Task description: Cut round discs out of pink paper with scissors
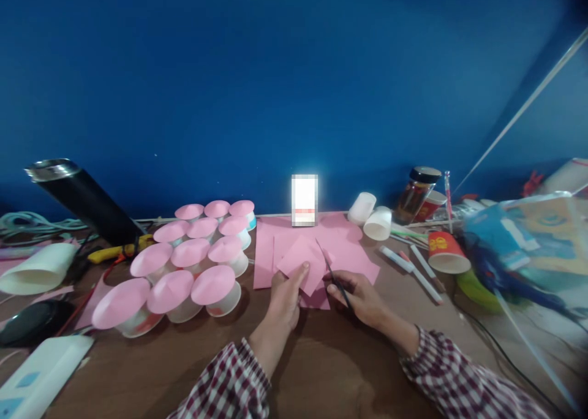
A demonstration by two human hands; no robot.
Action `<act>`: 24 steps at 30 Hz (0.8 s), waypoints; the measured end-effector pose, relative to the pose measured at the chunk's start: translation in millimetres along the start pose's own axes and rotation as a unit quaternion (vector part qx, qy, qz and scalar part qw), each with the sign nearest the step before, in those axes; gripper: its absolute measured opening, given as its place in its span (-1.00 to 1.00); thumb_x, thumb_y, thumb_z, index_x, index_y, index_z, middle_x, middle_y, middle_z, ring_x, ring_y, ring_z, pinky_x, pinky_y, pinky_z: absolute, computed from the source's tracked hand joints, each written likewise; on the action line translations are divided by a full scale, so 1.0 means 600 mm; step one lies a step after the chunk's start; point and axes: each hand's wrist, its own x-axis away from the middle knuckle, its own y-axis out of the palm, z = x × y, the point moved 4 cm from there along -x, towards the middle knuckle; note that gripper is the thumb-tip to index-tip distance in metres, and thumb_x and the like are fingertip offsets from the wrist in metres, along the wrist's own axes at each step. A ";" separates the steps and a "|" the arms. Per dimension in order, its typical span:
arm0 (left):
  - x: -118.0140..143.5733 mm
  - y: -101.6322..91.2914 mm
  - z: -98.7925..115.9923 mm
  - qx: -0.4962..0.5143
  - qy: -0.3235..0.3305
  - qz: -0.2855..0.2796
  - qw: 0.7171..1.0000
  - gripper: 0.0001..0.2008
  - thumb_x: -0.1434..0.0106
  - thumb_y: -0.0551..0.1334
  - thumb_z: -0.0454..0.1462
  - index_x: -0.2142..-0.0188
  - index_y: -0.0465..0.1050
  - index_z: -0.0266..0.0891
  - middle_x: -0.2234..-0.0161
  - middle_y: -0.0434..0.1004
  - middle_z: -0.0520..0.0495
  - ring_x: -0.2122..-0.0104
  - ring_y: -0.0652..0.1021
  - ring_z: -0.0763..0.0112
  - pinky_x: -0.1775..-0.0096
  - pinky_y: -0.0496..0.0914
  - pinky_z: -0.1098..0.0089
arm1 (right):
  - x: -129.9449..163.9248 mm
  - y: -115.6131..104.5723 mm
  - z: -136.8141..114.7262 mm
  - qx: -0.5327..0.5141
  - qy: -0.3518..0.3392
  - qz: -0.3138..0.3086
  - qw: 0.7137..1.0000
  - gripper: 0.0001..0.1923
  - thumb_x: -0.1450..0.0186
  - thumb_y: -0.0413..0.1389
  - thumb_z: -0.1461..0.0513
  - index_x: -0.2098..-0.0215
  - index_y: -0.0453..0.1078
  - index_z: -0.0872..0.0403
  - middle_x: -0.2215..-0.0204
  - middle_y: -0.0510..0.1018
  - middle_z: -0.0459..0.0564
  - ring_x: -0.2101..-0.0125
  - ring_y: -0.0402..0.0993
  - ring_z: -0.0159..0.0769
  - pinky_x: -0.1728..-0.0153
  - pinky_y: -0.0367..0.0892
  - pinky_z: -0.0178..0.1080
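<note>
My left hand [289, 299] pinches a small piece of pink paper [303, 261], thumb on top and fingers underneath. In my right hand [361, 299] is a pair of scissors [337, 279] with dark handles, its thin blades pointing away from me along the right edge of that piece. Whether the blades are parted is hard to make out. Beneath both hands lie larger pink paper sheets [264, 256] on the brown table [316, 370]. To the left stand rows of paper cups [225, 304], each topped with a shallow pink paper cone [214, 284].
A lit phone screen [304, 198], blurred out, leans on the blue wall. White cups [377, 224], pens [422, 277], a red paper cup [448, 253] and a tea bottle [416, 195] are at right. A black flask [85, 201] and a power strip [46, 370] are at left.
</note>
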 end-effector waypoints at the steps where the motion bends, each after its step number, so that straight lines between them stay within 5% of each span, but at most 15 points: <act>1: 0.000 -0.001 0.000 -0.007 0.006 0.002 1.000 -0.66 0.09 0.41 -0.16 0.38 0.39 -0.29 0.67 0.39 0.07 0.71 0.38 0.51 0.66 0.22 0.50 | 0.000 0.000 0.002 -0.002 0.001 -0.001 1.000 -0.65 -0.23 0.14 0.07 0.19 0.38 0.20 0.66 0.33 -0.17 0.65 0.21 -0.44 0.63 0.12 -0.38; 12: -0.015 -0.009 -0.016 -0.024 0.028 -0.026 0.999 -0.56 0.07 0.40 -0.10 0.28 0.40 -0.35 0.40 0.56 -0.20 0.45 0.56 0.27 0.43 0.44 0.34 | 0.000 0.006 0.005 -0.014 0.004 -0.006 1.000 -0.65 -0.24 0.11 0.05 0.22 0.36 0.19 0.67 0.30 -0.18 0.67 0.19 -0.46 0.65 0.10 -0.38; 24: -0.005 0.003 -0.004 -0.020 0.032 -0.070 0.997 -0.56 0.07 0.40 -0.13 0.24 0.48 -0.37 0.42 0.60 -0.24 0.39 0.58 0.16 0.39 0.45 0.32 | -0.002 -0.001 -0.006 0.032 -0.022 0.003 0.999 -0.68 -0.21 0.13 0.02 0.38 0.38 0.15 0.64 0.35 -0.14 0.63 0.23 -0.43 0.63 0.14 -0.39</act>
